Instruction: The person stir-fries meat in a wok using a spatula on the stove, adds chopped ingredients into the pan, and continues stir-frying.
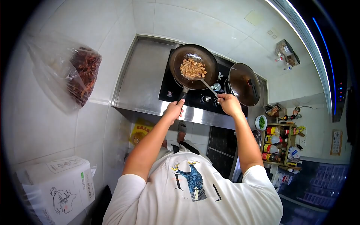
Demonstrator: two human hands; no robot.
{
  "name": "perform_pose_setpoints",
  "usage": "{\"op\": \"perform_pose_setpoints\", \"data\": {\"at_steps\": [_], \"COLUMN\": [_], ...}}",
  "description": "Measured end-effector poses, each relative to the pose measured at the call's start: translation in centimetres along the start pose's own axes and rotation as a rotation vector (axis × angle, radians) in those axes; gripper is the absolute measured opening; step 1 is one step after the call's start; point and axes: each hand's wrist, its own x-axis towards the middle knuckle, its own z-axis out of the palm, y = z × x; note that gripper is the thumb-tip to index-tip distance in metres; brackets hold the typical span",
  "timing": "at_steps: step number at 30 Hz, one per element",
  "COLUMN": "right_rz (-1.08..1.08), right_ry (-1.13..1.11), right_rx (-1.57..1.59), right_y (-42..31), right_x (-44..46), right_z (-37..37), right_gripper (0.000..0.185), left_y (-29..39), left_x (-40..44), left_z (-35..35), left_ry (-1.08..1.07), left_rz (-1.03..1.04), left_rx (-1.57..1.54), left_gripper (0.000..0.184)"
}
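My left hand (173, 111) is closed around the black handle of a dark wok (206, 60), which sits over the left part of the black stove (166, 89). Small browned chunks of food (192, 68) lie in the middle of the wok. Closed round the handle of a metal spatula (208, 86), my right hand (229, 104) is at the stove's front edge. The spatula's head touches the near side of the food. A second pan with a glass lid (243, 83) stands just right of my right hand.
Steel counter (140, 71) lies left of the stove. A bowl of chopped greens (261, 122) and a rack of sauce bottles (279, 144) are at the right. A bag of dark red food (85, 73) hangs on the left wall, above a white box (62, 187).
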Motion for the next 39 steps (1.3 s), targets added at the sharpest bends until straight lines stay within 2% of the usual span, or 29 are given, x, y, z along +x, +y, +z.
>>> {"op": "perform_pose_setpoints", "data": {"at_steps": [6, 8, 9, 13, 16, 20, 22, 26, 29, 32, 38, 39], "right_rz": [-0.087, -0.021, -0.083, -0.113, -0.118, -0.061, -0.083, -0.084, 0.025, 0.078, 0.069, -0.017], "right_ry": [0.06, 0.042, 0.086, 0.133, 0.104, 0.062, 0.058, 0.102, 0.115, 0.192, 0.216, 0.294], "right_rx": [-0.032, 0.047, 0.015, -0.023, -0.042, 0.025, 0.02, 0.094, 0.309, 0.327, 0.509, 0.412], "right_y": [0.1, 0.0, -0.2, -0.7, 0.8, 0.6, 1.4, 1.0, 0.5, 1.1, 0.2, -0.4], "right_x": [0.6, 0.2, 0.4, 2.1, 2.0, -0.2, 0.8, 2.1, 1.0, 2.6, 3.1, 3.6], "right_z": [-0.3, -0.7, -0.6, 1.8, 2.1, -1.5, -0.5, 1.7, 1.3, 4.0, 6.4, 6.7], "right_gripper": [0.026, 0.026, 0.027, 0.026, 0.026, 0.026, 0.027, 0.028, 0.03, 0.03, 0.032, 0.034], "left_y": [-0.1, -0.4, -0.5, -0.6, -0.1, -0.5, -0.5, 0.1, -0.3, -0.1, -0.2, -0.4], "left_x": [0.2, 0.2, 0.3, 0.6, 0.3, 0.4, 0.5, 0.6, 0.4, 0.5, 0.2, 0.2], "left_z": [0.2, 0.1, 0.0, 0.1, 0.0, -0.2, -0.1, -0.1, -0.4, -0.5, -0.7, -0.7], "left_ry": [0.01, 0.012, 0.011, 0.0, -0.001, -0.004, -0.003, -0.007, -0.024, -0.052, -0.055, -0.035], "left_rz": [0.007, -0.001, 0.006, 0.01, 0.006, 0.011, 0.005, -0.012, -0.039, -0.056, -0.036, -0.042], "left_rx": [0.011, -0.002, -0.01, -0.005, 0.004, -0.004, 0.007, 0.004, 0.006, -0.011, -0.027, -0.015], "left_gripper": [0.04, 0.04, 0.04, 0.04, 0.042, 0.042, 0.042, 0.042, 0.042, 0.044, 0.045, 0.052]}}
